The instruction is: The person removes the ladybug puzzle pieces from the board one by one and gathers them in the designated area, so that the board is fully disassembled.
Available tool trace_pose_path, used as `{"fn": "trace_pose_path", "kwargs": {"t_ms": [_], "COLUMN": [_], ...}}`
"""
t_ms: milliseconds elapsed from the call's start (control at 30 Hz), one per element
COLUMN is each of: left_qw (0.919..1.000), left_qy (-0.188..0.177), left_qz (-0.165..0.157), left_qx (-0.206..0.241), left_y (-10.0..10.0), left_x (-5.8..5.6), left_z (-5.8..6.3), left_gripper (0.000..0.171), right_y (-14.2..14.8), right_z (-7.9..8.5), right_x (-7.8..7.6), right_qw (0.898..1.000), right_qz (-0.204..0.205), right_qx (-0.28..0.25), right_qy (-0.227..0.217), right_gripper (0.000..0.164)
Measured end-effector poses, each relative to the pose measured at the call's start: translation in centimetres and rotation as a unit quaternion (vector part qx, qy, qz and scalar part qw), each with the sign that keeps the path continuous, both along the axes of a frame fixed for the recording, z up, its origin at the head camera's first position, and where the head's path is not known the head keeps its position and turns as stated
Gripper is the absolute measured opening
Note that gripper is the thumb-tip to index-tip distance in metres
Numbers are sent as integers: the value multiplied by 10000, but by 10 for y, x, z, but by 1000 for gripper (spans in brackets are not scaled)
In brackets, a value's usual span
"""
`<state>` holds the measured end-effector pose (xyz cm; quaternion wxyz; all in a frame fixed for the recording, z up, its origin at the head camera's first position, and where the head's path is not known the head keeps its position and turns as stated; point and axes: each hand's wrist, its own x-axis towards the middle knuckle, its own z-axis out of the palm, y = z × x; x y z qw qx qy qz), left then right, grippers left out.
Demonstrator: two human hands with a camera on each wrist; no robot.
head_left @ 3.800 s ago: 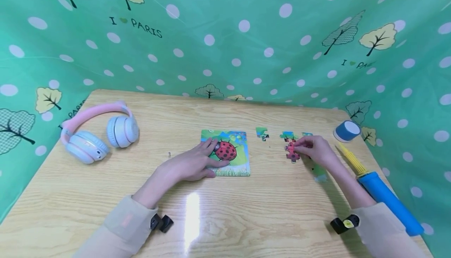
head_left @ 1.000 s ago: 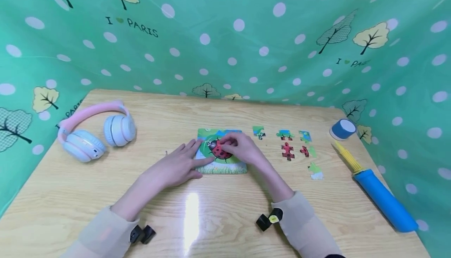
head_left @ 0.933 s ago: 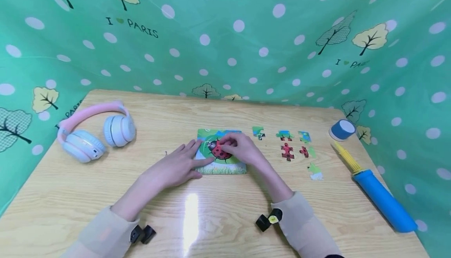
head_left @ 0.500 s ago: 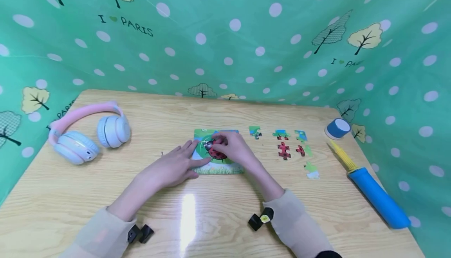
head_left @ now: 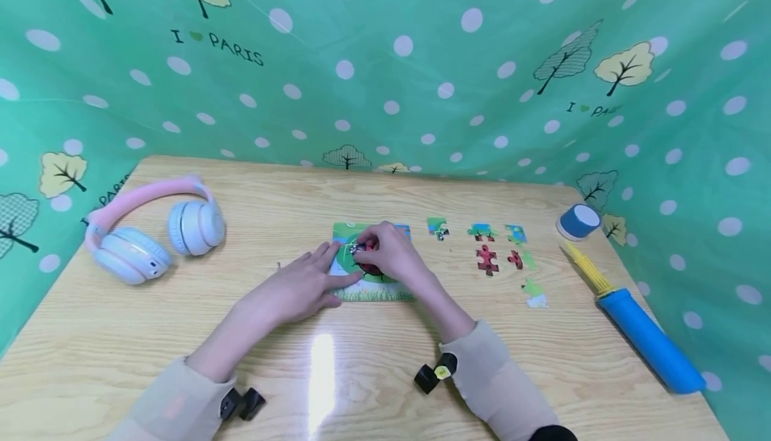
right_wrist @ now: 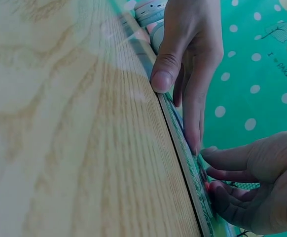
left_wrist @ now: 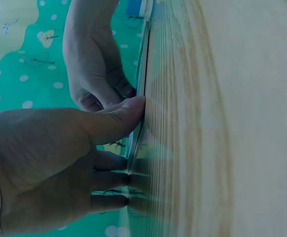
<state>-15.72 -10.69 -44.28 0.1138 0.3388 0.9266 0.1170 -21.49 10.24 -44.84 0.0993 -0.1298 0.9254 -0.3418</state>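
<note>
A square ladybug puzzle board (head_left: 379, 292) with a grass strip along its near edge lies mid-table. My left hand (head_left: 298, 287) rests at its left side with fingers spread, fingertips on the picture and thumb by the near edge. Over the ladybug picture, my right hand (head_left: 391, 253) is bent down with thumb and fingers brought together, pinching a small puzzle piece. A bit of red shows between its fingers in the right wrist view; most of the piece is hidden. The left wrist view shows the left hand's thumb (left_wrist: 126, 113) at the board's edge.
Right of the board lie several loose puzzle pieces, among them a red spotted piece (head_left: 487, 260) and a green one (head_left: 438, 227). Pink and blue headphones (head_left: 135, 253) lie at left. A blue cylinder (head_left: 578, 221) and a blue and yellow hand pump (head_left: 650, 340) are at right.
My right hand has gone from the loose pieces at right to the board, carrying a red piece, then shifted slightly left over the ladybug. My left hand has stayed on the board.
</note>
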Motion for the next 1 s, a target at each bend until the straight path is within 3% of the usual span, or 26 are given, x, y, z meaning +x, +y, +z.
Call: {"fn": "trace_pose_path", "kwargs": {"t_ms": [300, 567, 1000], "left_qw": [9996, 9996, 9997], "left_qy": [267, 263, 248], "left_qz": [-48, -41, -40], "left_qx": [27, 46, 34], "left_y": [-2, 0, 2], "left_x": [2, 2, 2], "left_z": [2, 2, 3], "left_gripper": [50, 50, 50], "right_y": [-2, -3, 1], "right_z": [0, -3, 0], "right_x": [-1, 0, 2], "right_qw": [9998, 10000, 9992], "right_qz": [132, 69, -48], "right_qx": [-108, -21, -293], "right_qy": [-65, 50, -258], "right_gripper": [17, 17, 21]}}
